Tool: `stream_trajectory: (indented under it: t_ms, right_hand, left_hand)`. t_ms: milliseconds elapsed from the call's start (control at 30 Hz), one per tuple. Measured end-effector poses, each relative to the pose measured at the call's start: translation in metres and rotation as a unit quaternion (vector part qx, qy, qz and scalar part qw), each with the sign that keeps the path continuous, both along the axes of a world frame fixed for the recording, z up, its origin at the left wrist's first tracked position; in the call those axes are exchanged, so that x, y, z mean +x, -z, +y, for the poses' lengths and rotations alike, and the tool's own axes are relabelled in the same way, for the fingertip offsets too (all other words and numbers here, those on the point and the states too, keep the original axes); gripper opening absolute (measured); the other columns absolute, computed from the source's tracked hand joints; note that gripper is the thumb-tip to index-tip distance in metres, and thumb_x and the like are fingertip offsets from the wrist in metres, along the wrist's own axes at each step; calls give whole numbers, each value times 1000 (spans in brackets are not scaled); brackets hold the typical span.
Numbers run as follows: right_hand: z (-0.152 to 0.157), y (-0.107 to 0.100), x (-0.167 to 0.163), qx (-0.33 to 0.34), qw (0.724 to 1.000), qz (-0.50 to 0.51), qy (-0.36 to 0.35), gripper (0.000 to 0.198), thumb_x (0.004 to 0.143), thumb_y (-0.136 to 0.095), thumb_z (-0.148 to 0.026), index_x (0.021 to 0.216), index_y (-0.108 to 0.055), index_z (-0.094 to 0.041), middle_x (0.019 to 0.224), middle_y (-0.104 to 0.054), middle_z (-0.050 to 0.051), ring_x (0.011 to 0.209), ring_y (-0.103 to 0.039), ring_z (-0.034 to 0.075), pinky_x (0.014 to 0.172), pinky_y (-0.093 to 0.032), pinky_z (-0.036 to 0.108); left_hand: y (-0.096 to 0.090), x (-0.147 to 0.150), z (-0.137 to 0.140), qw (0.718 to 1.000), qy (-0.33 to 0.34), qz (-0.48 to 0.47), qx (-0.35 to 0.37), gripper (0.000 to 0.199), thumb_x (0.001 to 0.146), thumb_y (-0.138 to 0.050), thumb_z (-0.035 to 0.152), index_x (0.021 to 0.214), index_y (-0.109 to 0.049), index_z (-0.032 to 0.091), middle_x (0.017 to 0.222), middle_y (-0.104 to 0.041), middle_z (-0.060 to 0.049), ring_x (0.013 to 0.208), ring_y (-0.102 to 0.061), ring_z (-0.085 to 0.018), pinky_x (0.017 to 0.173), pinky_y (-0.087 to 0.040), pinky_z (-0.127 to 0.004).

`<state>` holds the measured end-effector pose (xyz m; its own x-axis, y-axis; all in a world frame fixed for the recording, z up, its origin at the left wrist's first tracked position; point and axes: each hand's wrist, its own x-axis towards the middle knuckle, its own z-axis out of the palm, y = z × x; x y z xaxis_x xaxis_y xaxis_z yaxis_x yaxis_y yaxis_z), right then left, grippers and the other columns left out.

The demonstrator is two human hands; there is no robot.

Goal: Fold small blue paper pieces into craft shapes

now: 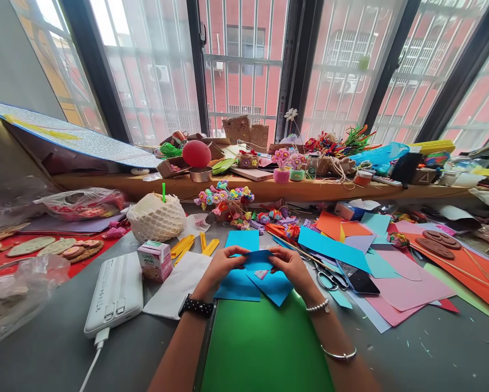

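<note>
You are seeing "AD" and a blurred character on the carton (155, 262); the power bank (114, 288) and window frame (285, 98) are carrying unreadable print.

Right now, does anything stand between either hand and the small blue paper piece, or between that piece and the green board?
Nothing visible separates the left hand or the right hand from the small blue piece; they hold its opposite sides. In this view, other blue sheets lie between it and the green board.
</note>
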<state>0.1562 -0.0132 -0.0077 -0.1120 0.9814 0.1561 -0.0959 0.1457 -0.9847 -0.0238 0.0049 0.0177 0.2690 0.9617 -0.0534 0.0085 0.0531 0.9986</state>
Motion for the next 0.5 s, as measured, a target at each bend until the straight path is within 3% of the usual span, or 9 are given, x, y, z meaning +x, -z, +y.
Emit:
stream_trajectory:
  t_ms: [167,333,500]
  right_hand:
    - [-2,-2,0,-6,1000,5,-2,27,60,-62,-32,81,-63,-15,61,-60,0,45,-55,10,47,-48,25]
    - [-6,-5,-1,-4,999,23,-27,26,64,-58,-25,87,-64,-18,77,-62,1,52,-56,9,49,-47,22]
    - [-6,-4,0,-16,999,30,-19,21,63,-55,-20,81,-66,-17,70,-62,1,53,-56,9,50,-46,21]
  left_hand:
    - [-2,0,-2,999,-20,-11,-29,21,48,-68,23,66,-66,13,59,-58,0,54,-49,-10,54,-41,-21]
    - [-3,-1,-4,998,-17,-24,-51,19,48,-68,21,65,-66,14,60,-57,0,55,-48,-9,54,-40,-20]
    - [-3,-2,-4,998,2,-28,-52,22,49,-69,24,67,-65,13,62,-55,0,56,-48,-8,55,-39,-20]
